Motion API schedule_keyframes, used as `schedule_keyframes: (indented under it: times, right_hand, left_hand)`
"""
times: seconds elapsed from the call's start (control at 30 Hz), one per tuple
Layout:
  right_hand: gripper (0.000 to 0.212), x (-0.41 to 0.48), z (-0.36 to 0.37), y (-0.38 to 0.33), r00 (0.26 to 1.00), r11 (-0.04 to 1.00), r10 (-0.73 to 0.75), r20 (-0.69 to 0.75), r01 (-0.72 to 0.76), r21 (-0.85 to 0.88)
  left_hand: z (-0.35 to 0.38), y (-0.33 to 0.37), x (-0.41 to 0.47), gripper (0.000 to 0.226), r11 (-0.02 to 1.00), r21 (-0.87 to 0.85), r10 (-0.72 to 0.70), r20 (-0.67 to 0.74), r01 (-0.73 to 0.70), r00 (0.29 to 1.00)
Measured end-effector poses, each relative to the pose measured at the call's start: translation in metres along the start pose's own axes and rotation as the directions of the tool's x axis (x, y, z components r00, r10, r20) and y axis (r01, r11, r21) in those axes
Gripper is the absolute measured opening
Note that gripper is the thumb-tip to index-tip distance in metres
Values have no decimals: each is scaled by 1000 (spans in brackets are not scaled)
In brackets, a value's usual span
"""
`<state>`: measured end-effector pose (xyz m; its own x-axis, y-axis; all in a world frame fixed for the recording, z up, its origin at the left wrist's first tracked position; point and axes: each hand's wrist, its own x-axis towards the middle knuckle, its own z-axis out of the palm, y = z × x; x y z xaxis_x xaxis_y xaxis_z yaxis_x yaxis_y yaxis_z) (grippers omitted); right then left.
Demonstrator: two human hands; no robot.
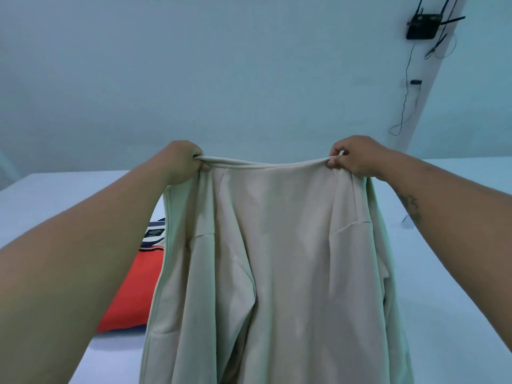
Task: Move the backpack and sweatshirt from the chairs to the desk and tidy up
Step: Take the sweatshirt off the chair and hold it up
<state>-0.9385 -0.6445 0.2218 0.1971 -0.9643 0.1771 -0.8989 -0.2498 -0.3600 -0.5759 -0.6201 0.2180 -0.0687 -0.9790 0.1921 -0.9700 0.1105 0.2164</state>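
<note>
— Where is the sweatshirt (277,245)?
— Hanging between the two grips, above the white surface (448,286). The left grip (182,162) is curled round one end of its top edge. The right grip (358,157) pinches the other end.
— And the backpack (130,289)?
— Lying on the surface below the left grip, partly behind the cloth.

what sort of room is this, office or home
Probably a plain study or small office, though that is not certain: a wide white desk, a bare pale wall, and a black router with antennas mounted high on that wall.
</note>
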Motion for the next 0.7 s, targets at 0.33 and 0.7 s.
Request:
schedule_keyframes:
  times: [0.33, 0.7]
  right_hand:
    - [57, 119, 103, 58, 992, 990, 130, -5, -130, -62]
    - [73, -146, 348, 119, 764, 885, 450, 463, -314, -342]
  left_hand:
    - [113, -19, 96, 63, 971, -89, -235, -159, 223, 959]
    - [377, -3, -163, 77, 943, 84, -325, 435, 321, 840]
